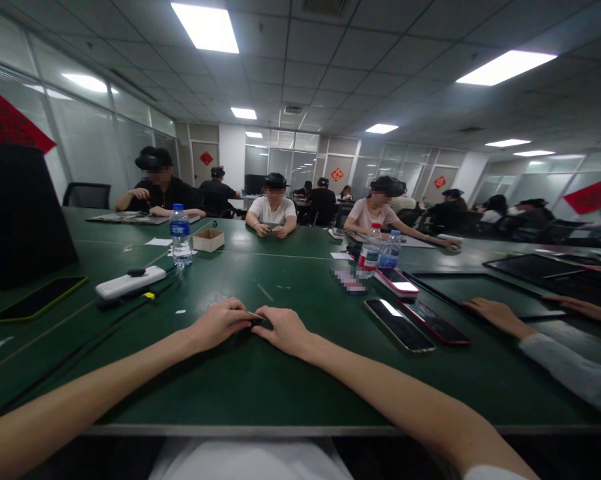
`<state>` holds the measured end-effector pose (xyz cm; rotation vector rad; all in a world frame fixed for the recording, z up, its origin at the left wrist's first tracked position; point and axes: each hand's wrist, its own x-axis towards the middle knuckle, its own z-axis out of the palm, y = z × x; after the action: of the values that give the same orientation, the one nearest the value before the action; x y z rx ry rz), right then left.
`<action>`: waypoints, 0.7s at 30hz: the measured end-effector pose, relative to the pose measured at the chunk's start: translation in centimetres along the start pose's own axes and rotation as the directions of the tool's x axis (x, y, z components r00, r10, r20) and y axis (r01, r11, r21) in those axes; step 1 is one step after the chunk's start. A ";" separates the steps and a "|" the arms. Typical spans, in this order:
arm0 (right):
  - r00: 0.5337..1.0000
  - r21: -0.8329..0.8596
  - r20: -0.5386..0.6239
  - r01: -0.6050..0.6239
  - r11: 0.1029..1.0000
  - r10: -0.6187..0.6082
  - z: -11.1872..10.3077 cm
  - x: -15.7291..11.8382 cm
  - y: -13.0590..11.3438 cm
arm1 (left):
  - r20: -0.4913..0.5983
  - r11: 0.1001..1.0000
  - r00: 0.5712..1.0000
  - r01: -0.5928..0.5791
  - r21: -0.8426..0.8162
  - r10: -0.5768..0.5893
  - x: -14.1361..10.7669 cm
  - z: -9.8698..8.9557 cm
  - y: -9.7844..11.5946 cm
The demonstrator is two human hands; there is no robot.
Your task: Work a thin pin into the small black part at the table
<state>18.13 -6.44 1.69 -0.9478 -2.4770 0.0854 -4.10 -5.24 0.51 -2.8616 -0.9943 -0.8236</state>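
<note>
Both of my hands meet over the green table [220, 393], in the middle of the view. A small dark object [263, 322] lies between them, partly covered by fingers; what it is cannot be made out. My left hand [223, 323] has its fingers closed on the left end of it, where a thin light edge shows. My right hand [284, 328] wraps its thumb and fingers round the right side of the same object.
Left are a white power strip [130, 283] with cables, a phone [37, 300], a bottle [181, 235] and an open box [209, 240]. Right are phones [399, 325], more bottles [369, 251], a black frame [475, 293] and another person's hand [500, 316]. People sit opposite.
</note>
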 end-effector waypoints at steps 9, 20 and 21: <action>1.000 -0.013 0.020 0.002 1.000 -0.001 -0.1 0.1 -0.2 | 0.009 0.996 0.997 0.077 -0.055 -0.076 -0.1 0.5 -0.2; 1.000 -0.015 0.021 -0.004 1.000 0.004 -0.2 0.1 -0.3 | 0.032 0.995 0.995 0.094 -0.042 -0.093 -0.1 0.1 0.2; 1.000 -0.015 0.021 -0.004 1.000 0.004 -0.2 0.1 -0.3 | 0.033 0.996 0.995 0.090 -0.028 -0.089 -0.1 0.1 0.2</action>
<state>17.98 -6.63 2.00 -0.9630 -2.4986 0.0791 -4.00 -5.40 0.43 -2.8826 -1.1309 -0.8076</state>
